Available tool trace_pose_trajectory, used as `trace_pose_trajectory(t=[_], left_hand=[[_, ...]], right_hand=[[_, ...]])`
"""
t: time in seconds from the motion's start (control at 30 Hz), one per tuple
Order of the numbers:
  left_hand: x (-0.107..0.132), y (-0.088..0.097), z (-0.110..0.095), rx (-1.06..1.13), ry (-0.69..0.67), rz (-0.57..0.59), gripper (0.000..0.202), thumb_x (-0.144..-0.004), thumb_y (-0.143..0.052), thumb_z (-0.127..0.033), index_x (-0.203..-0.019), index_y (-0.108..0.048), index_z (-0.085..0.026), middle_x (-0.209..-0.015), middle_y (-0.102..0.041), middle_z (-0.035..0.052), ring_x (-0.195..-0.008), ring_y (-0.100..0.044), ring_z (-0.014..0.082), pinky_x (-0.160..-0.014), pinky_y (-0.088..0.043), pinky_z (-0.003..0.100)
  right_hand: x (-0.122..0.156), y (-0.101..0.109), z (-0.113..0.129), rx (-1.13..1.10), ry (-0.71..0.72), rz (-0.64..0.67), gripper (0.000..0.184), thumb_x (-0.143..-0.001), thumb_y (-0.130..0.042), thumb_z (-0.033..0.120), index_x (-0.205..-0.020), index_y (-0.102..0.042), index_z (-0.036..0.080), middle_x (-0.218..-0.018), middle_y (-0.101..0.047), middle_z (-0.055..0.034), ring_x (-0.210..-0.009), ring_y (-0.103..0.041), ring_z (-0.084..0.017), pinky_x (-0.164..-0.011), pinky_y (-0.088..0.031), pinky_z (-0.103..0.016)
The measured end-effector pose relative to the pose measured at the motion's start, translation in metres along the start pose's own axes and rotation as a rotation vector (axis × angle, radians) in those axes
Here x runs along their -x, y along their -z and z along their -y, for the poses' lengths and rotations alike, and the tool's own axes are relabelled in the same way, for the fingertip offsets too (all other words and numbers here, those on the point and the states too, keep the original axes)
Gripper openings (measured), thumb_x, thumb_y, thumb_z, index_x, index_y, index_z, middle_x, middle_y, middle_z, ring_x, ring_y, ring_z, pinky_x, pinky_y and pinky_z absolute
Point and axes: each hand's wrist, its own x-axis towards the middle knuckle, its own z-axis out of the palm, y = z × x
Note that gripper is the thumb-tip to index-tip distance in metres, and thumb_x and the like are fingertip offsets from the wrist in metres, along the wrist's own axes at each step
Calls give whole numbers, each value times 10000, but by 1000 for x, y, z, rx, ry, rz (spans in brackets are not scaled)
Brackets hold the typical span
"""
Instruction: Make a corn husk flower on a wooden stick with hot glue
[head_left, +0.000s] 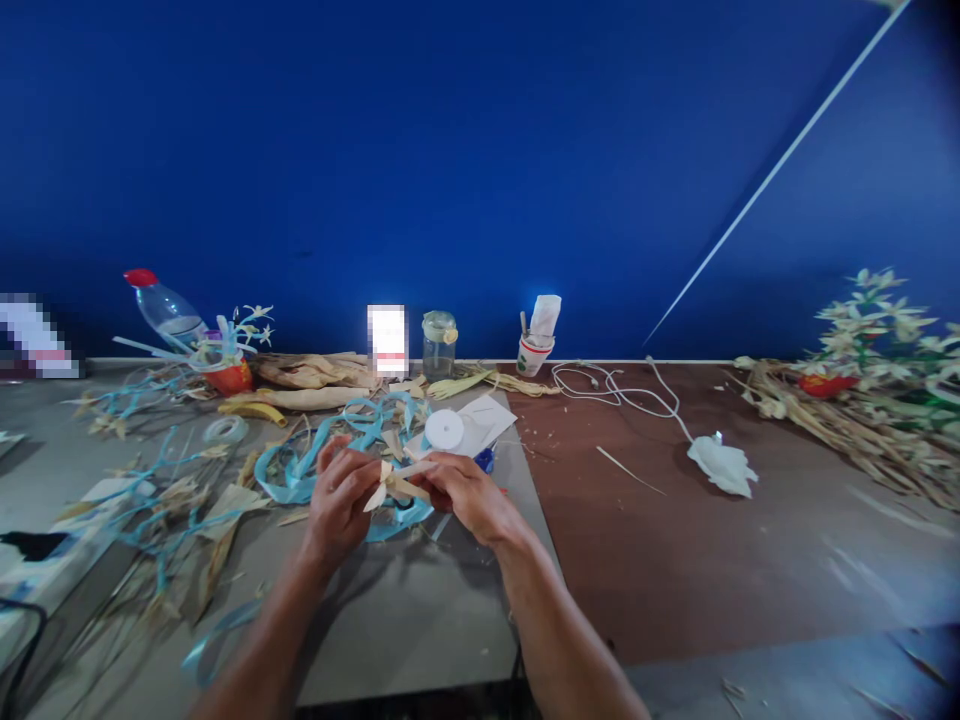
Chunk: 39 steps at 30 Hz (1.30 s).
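Observation:
Between my two hands is a small pale flower of dried husk (381,488). My left hand (343,492) is closed around its base, fingers curled. My right hand (466,492) pinches a flat strip of husk (409,487) that stretches across to the flower. Fingers hide where the strip's end lies. Shiny light-blue ribbon (289,480) loops on the table just behind and below my hands. Behind my right hand, a white round spool (444,430) rests on a white sheet (484,425).
Dried husks (315,372), a clear jar (439,345) and a lit phone (388,342) line the wall. At left are a tilted bottle (169,310) and blue-stemmed flowers (161,535). Rightward stand a paper cup (535,352), white cable (622,388), crumpled tissue (721,465) and finished-looking flowers (870,325).

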Motion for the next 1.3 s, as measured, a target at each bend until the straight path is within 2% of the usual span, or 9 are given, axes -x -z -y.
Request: trace_pose_trajectory(t=[0.1,0.27,0.4,0.53,0.73,0.93,1.1,1.3], left_hand=[[-1,-3,-2,8,-7,11,80,-797,-503,-127,-813,-534,-198,-705,-605,22,-633,-560,144,-882,-389,453],[-1,-5,-5,8,-6,10,109,-810,-477,-102,-819,-528,-197,-700,-607,19,-638,-560,140,-888,-382,451],[-1,-5,-5,7,-16,53,125,-800,-484,-88,-819,-539,-198,-712,-619,19,-653,-571,144,-898,-370,455],[0,-4,-4,-3,-20,36,142,-782,-498,-67,-826,-537,-197,-732,-626,18,-658,-570,139,-902,-365,456],[4,-4,-3,-48,-24,57,136,-791,-509,-76,-828,-541,-203,-720,-621,15,-656,-560,134,-912,-358,462],[3,-4,-5,-26,-19,55,130,-797,-503,-87,-838,-547,-203,-705,-617,14,-640,-556,130,-905,-363,455],[3,-4,-5,-28,-25,43,147,-786,-509,-77,-842,-552,-205,-712,-623,15,-648,-562,136,-906,-362,454],[3,-4,-5,-18,-19,43,149,-782,-516,-74,-837,-551,-207,-698,-614,9,-638,-562,136,-900,-367,458]], right_hand=[[2,1,3,-8,-5,42,193,-769,-459,293,-637,-513,162,-541,-380,44,-503,-311,-79,-473,-217,-222],[5,-1,12,61,10,70,265,-779,-484,357,-593,-463,169,-521,-340,50,-503,-281,-78,-487,-198,-234],[9,-1,22,100,47,103,341,-799,-474,426,-585,-485,161,-532,-355,38,-522,-287,-83,-507,-197,-245],[10,0,27,103,86,181,411,-802,-465,507,-596,-505,153,-550,-329,35,-536,-263,-83,-511,-186,-247],[3,-4,16,168,36,109,432,-830,-427,485,-600,-550,141,-499,-372,41,-503,-317,-77,-505,-223,-238],[2,-5,11,89,13,62,461,-820,-444,498,-552,-545,137,-465,-365,43,-449,-284,-66,-466,-217,-235],[1,-4,8,30,-61,66,497,-798,-464,560,-550,-553,139,-433,-340,46,-404,-251,-62,-408,-166,-234],[2,-4,7,9,-66,91,510,-759,-506,594,-554,-560,131,-446,-325,57,-408,-236,-49,-405,-158,-223]])
